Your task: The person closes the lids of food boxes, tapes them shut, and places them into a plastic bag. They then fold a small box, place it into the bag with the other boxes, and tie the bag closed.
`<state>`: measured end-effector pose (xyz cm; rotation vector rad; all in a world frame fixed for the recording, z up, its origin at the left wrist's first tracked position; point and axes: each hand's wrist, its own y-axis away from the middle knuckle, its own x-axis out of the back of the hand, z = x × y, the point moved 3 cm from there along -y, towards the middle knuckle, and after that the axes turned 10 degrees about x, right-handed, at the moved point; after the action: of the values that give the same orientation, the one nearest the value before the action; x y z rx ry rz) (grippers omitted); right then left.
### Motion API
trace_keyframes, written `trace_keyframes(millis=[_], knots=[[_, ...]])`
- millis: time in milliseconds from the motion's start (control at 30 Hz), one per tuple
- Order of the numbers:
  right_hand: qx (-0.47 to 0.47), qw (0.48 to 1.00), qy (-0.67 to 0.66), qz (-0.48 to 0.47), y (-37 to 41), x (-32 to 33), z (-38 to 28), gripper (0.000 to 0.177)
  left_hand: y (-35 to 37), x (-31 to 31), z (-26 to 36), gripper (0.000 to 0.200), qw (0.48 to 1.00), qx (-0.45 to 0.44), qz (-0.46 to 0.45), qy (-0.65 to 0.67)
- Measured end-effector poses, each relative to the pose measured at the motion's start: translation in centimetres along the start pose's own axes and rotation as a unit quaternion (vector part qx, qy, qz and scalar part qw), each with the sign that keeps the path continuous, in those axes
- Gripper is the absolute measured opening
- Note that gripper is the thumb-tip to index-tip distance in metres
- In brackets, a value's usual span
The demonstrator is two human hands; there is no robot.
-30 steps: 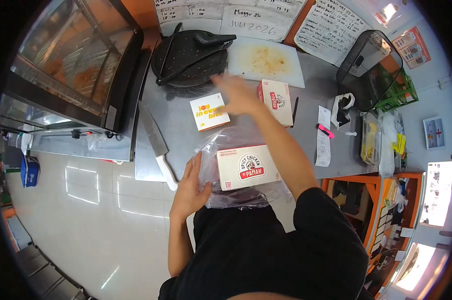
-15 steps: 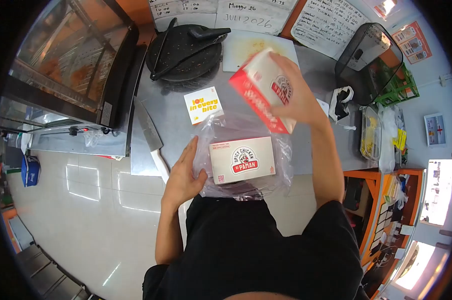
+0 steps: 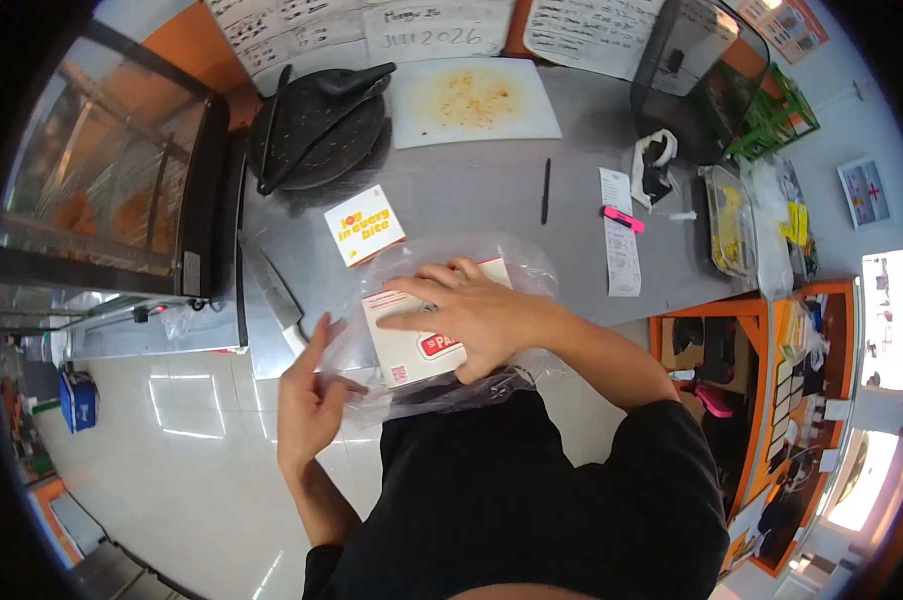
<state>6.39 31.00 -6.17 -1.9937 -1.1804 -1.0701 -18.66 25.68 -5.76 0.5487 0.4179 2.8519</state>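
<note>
A white and red cardboard takeaway box (image 3: 422, 345) with a "Paman" logo lies flat, slightly turned, within a clear plastic bag (image 3: 532, 255) at the table's front edge. My right hand (image 3: 472, 315) spans its top, fingers spread towards the far edge and thumb at the near edge, gripping it. Whether another box sits beneath it is hidden. At the bag's left side is my left hand (image 3: 312, 390), thumb and index finger apart, touching the plastic. Just beyond the bag lies a small square "joy in every bite" box (image 3: 364, 226).
A knife (image 3: 272, 290) lies at the left. Behind are a stone mortar with pestle (image 3: 317, 130) and a stained cutting board (image 3: 472, 100). A black pen (image 3: 546, 190), a receipt (image 3: 622, 255) with a pink marker (image 3: 624, 219), and a plastic tray (image 3: 730, 220) are rightward.
My right hand has brought the second takeaway box down from above the table into the bag, over where the first box lay. The camera view has shifted, and my left hand's fingers remain apart.
</note>
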Motion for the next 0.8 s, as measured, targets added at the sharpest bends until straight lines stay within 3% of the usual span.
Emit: trace_keyframes(millis=[67, 100, 200, 233, 300, 333, 400, 467, 500, 567, 667, 733, 767, 800], knots=[[-0.041, 0.999, -0.027, 0.003, 0.7, 0.6, 1.7, 0.088, 0.4, 0.7, 1.5, 0.063, 0.995, 0.033, 0.056, -0.071], [-0.084, 0.994, -0.067, -0.009, 1.0, 0.9, 2.8, 0.084, 0.5, 0.5, 2.6, 0.038, 0.985, 0.034, 0.135, -0.104], [-0.214, 0.942, -0.244, -0.087, 3.0, 2.3, 6.1, 0.075, 0.5, 0.5, 2.2, 0.018, 0.923, -0.066, 0.246, -0.289], [-0.230, 0.933, -0.268, -0.069, 4.6, 2.3, 7.6, 0.072, 0.6, 0.2, 2.7, 0.006, 0.910, -0.100, 0.288, -0.282], [-0.208, 0.967, -0.144, -0.009, 9.3, 0.7, 9.7, 0.069, 1.1, 0.2, 3.0, 0.005, 0.910, -0.058, 0.311, -0.268], [-0.167, 0.985, 0.010, 0.036, 12.2, -0.3, 9.6, 0.068, 1.4, 0.3, 3.1, 0.006, 0.909, -0.039, 0.325, -0.260], [-0.141, 0.975, 0.142, 0.099, 15.6, -2.6, 8.6, 0.062, 2.2, 0.7, 1.8, 0.009, 0.940, 0.010, 0.319, -0.118], [-0.181, 0.968, 0.097, 0.141, 17.3, -4.0, 7.2, 0.052, 2.5, 0.8, 0.7, 0.010, 0.961, 0.028, 0.260, 0.094], [-0.242, 0.960, -0.023, 0.138, 17.7, -4.1, 7.5, 0.045, 2.6, 0.3, 0.8, 0.010, 0.956, 0.032, 0.248, 0.155], [-0.350, 0.889, -0.268, 0.124, 18.0, -4.4, 6.8, 0.031, 2.0, -1.2, 1.7, 0.011, 0.920, 0.019, 0.272, 0.283], [-0.356, 0.745, -0.499, 0.263, 17.8, -2.8, 8.0, 0.019, 2.0, -0.2, 1.6, 0.016, 0.896, -0.002, 0.262, 0.359], [-0.216, 0.598, -0.656, 0.407, 17.7, 2.4, 7.5, 0.015, 2.1, 0.7, 2.6, 0.016, 0.894, -0.030, 0.288, 0.343], [-0.162, 0.585, -0.662, 0.440, 17.5, 5.2, 6.8, 0.016, 2.3, 2.2, 2.4, 0.025, 0.911, -0.062, 0.269, 0.305], [-0.109, 0.568, -0.665, 0.473, 17.4, 7.8, 5.5, 0.017, 2.9, 4.0, 2.7, 0.032, 0.939, -0.122, 0.309, 0.084]])
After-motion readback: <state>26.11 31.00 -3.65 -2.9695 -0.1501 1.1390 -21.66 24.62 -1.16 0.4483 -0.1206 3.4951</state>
